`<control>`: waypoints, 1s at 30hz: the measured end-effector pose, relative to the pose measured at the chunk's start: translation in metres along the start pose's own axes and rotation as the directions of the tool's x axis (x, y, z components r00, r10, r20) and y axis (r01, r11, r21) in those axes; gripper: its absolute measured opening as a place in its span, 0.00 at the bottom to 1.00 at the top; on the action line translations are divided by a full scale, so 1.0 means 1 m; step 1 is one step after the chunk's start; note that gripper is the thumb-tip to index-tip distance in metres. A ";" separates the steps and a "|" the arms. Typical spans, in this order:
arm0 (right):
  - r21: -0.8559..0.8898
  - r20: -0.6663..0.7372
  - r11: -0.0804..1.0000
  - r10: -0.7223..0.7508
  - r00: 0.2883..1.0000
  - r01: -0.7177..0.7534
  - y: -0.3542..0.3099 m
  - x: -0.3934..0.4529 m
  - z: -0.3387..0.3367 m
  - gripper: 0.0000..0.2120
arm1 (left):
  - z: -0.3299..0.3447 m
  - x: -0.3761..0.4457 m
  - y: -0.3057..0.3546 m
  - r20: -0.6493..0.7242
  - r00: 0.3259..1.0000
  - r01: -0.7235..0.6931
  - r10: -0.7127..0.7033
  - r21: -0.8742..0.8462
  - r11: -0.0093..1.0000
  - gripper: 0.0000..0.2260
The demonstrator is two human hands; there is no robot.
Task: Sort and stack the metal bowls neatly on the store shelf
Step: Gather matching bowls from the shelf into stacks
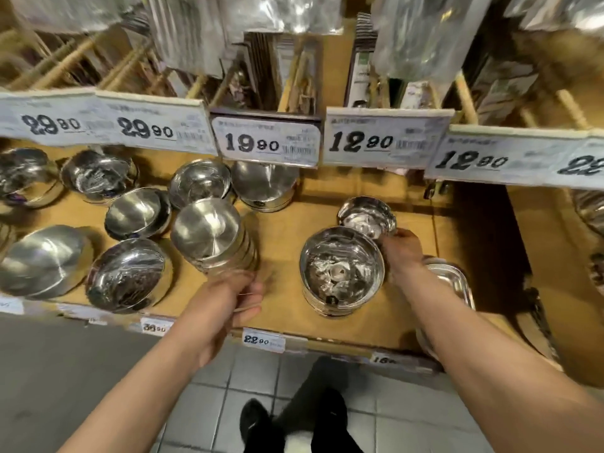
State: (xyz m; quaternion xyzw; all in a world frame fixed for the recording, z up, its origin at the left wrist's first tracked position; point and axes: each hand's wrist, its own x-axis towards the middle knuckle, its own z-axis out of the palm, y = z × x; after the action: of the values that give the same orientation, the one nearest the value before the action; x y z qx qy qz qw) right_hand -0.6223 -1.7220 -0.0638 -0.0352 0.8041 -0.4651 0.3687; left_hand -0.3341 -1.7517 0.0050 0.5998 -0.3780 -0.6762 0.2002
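Left hand [240, 297]: fingers curled round base of bowl stack [214, 238] on shelf [284, 230], apparently steadying it. Right hand [403, 248]: pinches small bowl [366, 215] behind second stack [341, 271], likely for nesting.

Motion blur smears the left hand [228, 302]; the right hand's fingers [390, 235] hide behind a small bowl [366, 217].

Bare forearms, no sleeves, dark trousers [327, 407], black shoes [253, 420]

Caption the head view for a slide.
Left hand steadies a bowl stack; right hand grips a small bowl on the shelf.
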 end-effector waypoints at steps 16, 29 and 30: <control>0.392 -0.074 0.920 0.059 0.996 -0.025 -0.016 -0.076 -0.071 0.05 | 0.005 0.007 0.038 0.280 0.959 -0.067 0.043 0.077 0.995 0.09; 0.124 0.097 0.967 -0.236 0.967 0.223 -0.042 -0.167 -0.093 0.06 | 0.015 -0.005 0.088 0.450 0.876 -0.277 0.172 0.178 0.944 0.07; 0.067 0.128 0.971 -0.237 0.963 0.230 -0.047 -0.169 -0.091 0.06 | 0.017 -0.007 0.095 0.483 0.860 -0.302 0.165 0.221 0.927 0.09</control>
State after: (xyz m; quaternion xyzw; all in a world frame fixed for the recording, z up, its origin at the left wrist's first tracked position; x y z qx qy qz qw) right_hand -0.5699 -1.6150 0.0943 -0.1518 0.7551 -0.5225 0.3657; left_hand -0.3666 -1.8025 0.0809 0.3960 -0.5796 -0.7054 0.0975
